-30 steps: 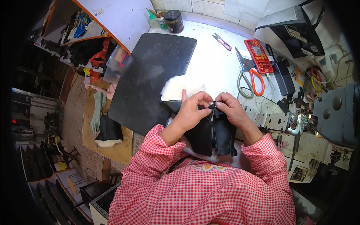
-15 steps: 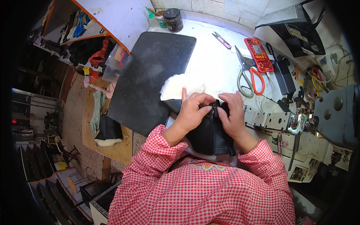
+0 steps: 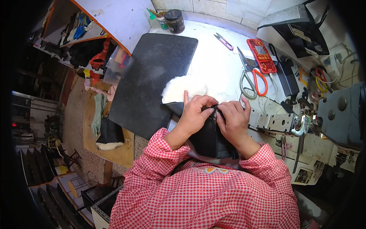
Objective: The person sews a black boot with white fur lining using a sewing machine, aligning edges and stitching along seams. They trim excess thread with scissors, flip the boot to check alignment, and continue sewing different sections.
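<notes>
A black leather piece (image 3: pixel 207 142), which looks like a boot upper, lies in front of me with a zip or seam line running down its middle. White fleece lining (image 3: pixel 183 90) spreads out beyond its far edge. My left hand (image 3: pixel 194 114) pinches the top end of that line between thumb and fingers, its index finger sticking up. Close beside it, my right hand (image 3: pixel 233 120) is closed on the same top edge, with the little finger raised. Both sets of fingertips nearly meet, and they hide the exact spot they hold.
A black mat (image 3: pixel 152 76) covers the table's left side. Large scissors (image 3: pixel 251 72), thread snips (image 3: pixel 224 41) and a red phone (image 3: pixel 262 55) lie at the back right. A sewing machine (image 3: pixel 339 114) stands at the right. Jars (image 3: pixel 174 21) stand at the back.
My right hand has shifted left, in against the left hand, and its fingers have closed over the top of the seam. The small black tab visible there before is now covered.
</notes>
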The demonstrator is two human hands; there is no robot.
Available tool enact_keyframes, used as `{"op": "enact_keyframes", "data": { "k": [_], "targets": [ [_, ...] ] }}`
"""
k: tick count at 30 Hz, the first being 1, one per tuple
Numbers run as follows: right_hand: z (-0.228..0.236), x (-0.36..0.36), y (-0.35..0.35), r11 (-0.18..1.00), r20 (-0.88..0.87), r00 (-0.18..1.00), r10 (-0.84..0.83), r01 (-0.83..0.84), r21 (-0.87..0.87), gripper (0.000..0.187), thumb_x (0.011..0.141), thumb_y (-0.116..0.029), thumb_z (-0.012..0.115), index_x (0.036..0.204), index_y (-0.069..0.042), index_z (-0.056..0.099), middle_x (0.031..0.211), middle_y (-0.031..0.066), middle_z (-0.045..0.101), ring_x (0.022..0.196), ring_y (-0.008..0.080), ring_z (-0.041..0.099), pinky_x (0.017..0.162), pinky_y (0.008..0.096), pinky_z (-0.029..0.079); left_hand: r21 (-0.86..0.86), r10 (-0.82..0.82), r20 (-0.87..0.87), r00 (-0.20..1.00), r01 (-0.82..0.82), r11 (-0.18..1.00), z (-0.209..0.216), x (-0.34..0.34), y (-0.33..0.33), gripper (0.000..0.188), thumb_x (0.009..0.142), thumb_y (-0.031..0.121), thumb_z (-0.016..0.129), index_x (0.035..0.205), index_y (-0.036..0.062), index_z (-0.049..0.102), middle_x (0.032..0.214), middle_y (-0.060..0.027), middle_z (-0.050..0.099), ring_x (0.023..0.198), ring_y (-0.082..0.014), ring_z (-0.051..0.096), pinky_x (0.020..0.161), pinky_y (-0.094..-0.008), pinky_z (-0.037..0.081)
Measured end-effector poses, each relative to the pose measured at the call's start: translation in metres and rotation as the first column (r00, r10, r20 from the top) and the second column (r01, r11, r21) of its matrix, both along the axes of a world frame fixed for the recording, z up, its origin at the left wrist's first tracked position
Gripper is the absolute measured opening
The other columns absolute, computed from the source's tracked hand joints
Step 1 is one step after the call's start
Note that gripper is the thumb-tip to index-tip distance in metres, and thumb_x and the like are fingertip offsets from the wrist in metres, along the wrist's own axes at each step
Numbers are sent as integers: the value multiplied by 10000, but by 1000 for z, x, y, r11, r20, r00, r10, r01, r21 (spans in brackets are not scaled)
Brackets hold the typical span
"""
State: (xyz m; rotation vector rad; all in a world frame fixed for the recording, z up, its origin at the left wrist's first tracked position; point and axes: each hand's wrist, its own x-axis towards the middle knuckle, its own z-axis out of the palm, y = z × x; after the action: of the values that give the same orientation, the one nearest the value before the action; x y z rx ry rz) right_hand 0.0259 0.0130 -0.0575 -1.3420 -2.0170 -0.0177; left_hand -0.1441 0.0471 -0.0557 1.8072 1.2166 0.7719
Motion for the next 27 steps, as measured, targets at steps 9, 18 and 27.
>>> {"op": "enact_keyframes", "data": {
  "k": [9, 18, 27],
  "targets": [
    [2, -3, 3, 999, 7, 999, -39, 39, -19, 108, 801, -125, 678, 892, -116, 620, 893, 2, 629, 891, 192, 593, 1024, 488, 310, 32, 60, 35, 998, -61, 998, -2, 4, -4, 199, 832, 48, 656, 1021, 110, 650, 897, 9, 633, 870, -144, 609, 1171, -539, -55],
    [-6, -3, 5, 986, 131, 991, 13, -35, 164, 41, 795, -136, 638, 817, -144, 604, 842, -35, 608, 838, 149, 602, 1040, 479, 316, 125, 140, 112, 984, -154, 980, -16, 10, -10, 179, 829, 24, 656, 990, 98, 632, 832, 10, 628, 855, -143, 630, 1171, -539, 53],
    [-9, -4, 5, 979, 178, 984, -29, -8, 203, 22, 804, -148, 616, 802, -169, 623, 804, -43, 571, 819, 127, 587, 1044, 469, 306, -15, 73, 9, 997, -73, 997, -10, 4, 3, 122, 894, 190, 632, 921, 93, 701, 838, -34, 694, 832, -206, 640, 1146, -534, 163]
  ]
}}
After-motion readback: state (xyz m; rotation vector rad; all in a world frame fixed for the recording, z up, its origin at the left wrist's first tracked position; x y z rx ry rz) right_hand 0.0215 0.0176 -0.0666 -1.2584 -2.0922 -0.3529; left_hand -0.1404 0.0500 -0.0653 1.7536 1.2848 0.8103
